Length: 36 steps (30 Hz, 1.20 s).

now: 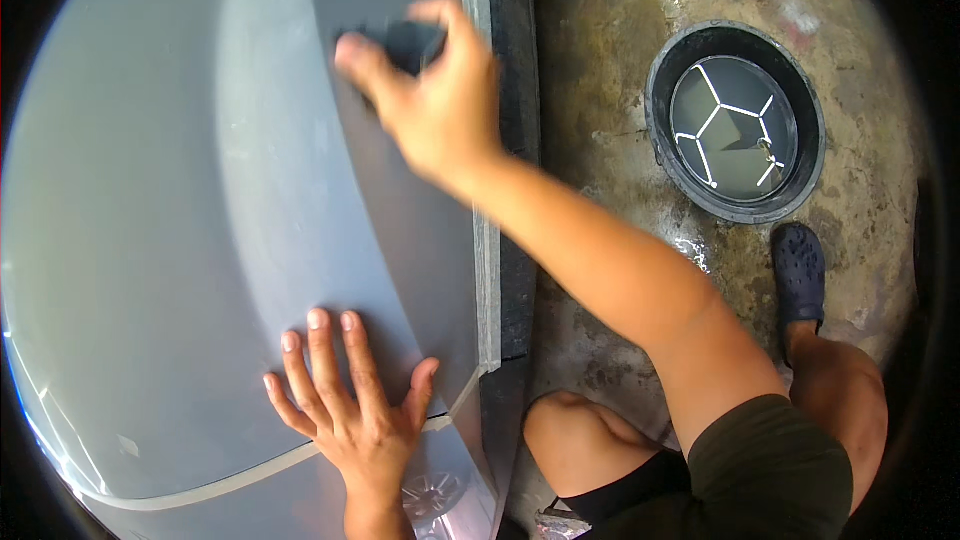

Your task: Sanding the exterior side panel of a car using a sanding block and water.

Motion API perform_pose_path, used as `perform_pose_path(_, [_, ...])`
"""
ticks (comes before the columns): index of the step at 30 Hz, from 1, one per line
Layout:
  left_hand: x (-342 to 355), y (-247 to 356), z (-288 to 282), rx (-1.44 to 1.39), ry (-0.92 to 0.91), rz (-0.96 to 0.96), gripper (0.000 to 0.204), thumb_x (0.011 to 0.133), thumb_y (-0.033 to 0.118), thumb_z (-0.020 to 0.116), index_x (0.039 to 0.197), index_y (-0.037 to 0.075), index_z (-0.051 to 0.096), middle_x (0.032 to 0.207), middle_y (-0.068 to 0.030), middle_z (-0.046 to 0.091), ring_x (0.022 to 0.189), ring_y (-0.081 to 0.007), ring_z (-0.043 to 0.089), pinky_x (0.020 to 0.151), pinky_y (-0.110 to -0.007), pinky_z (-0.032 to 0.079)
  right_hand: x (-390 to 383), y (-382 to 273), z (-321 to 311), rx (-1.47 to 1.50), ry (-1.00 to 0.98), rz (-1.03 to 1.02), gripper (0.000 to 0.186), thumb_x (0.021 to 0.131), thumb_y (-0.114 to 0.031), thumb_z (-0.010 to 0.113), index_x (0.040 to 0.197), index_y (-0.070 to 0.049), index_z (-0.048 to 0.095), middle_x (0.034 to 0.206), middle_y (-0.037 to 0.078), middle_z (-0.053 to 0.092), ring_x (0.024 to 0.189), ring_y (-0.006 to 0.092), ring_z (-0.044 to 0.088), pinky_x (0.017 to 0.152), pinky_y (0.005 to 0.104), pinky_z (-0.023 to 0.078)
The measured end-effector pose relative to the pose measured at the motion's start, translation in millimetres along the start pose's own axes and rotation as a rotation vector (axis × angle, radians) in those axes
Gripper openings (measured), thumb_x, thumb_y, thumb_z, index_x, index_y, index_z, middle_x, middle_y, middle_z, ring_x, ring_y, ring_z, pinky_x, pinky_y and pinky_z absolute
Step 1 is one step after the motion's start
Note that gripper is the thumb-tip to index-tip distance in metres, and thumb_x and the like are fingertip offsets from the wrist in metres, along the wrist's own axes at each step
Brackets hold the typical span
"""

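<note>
A large grey car body panel (150, 240) fills the left side, with a crease running down it and pale masking tape (480, 190) along its right edge. My right hand (445, 90) grips a small dark block (405, 45), pressed to the panel near the top; thumb and fingers hold it from either side. Motion blurs the block, so its exact kind does not show. Lower down, my left hand (355, 420) lies flat on the panel with its fingers spread, close to the taped seam, and nothing is in it.
A round black tub (810, 140) of cloudy water stands on the stained concrete floor (600, 40) at the right, light reflecting on its surface. My foot in a dark clog (798, 270) is just below it. Beside the panel runs a dark strip (515, 240).
</note>
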<state>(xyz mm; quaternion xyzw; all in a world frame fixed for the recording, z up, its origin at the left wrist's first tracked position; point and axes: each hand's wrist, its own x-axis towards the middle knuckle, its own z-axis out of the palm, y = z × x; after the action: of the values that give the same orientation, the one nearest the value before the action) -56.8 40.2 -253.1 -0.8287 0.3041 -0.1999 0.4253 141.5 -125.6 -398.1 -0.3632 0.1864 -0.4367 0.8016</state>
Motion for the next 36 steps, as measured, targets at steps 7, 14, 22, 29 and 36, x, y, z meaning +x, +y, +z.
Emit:
perform_pose_path(7, [14,4,0,0.004,-0.189,0.150,0.067,0.102,0.047,0.061,0.160,0.013,0.055,0.170,-0.0040,0.047,0.161,-0.0283,0.038,0.133,-0.064,0.014,42,13,-37,0.143,-0.011,-0.043,0.057,0.086,-0.038,0.094,0.110,0.004,0.063,0.082,0.014,0.077,0.073,0.0205,0.076,0.069,0.0353,0.061])
perform_pose_path(14, [113,11,-15,-0.026,-0.184,0.162,0.083,0.092,0.028,0.065,0.168,0.009,0.039,0.177,-0.0060,0.036,0.165,-0.0276,0.027,0.135,-0.061,0.010,-34,5,-74,0.160,-0.100,0.196,0.047,0.094,-0.033,0.088,0.111,-0.001,0.059,0.088,0.008,0.074,0.081,0.0147,0.072,0.072,0.0330,0.060])
perform_pose_path(22, [182,-5,0,0.125,-0.024,0.284,0.069,0.107,0.033,0.057,0.169,0.011,0.037,0.177,-0.0037,0.035,0.165,-0.0196,0.026,0.137,-0.055,0.011,-60,1,-93,0.029,-0.133,0.208,0.043,0.095,-0.030,0.087,0.111,-0.002,0.058,0.090,0.009,0.075,0.079,0.0152,0.074,0.072,0.0335,0.060])
perform_pose_path(29, [109,-7,-10,0.061,-0.187,0.365,0.088,0.095,0.047,0.068,0.169,0.010,0.038,0.177,-0.0044,0.034,0.164,-0.0220,0.029,0.135,-0.056,0.016,-12,9,-63,0.102,-0.141,0.017,0.041,0.095,-0.028,0.086,0.113,-0.001,0.061,0.088,0.010,0.074,0.080,0.0168,0.075,0.070,0.0341,0.060])
perform_pose_path(36, [25,-13,-8,0.003,-0.287,0.463,0.081,0.095,0.056,0.067,0.162,0.013,0.052,0.175,-0.0019,0.039,0.164,-0.0275,0.030,0.132,-0.064,0.020,41,-21,-16,-0.056,-0.292,-0.210,0.045,0.093,-0.034,0.089,0.114,-0.003,0.063,0.092,0.009,0.073,0.073,0.0137,0.068,0.060,0.0290,0.053])
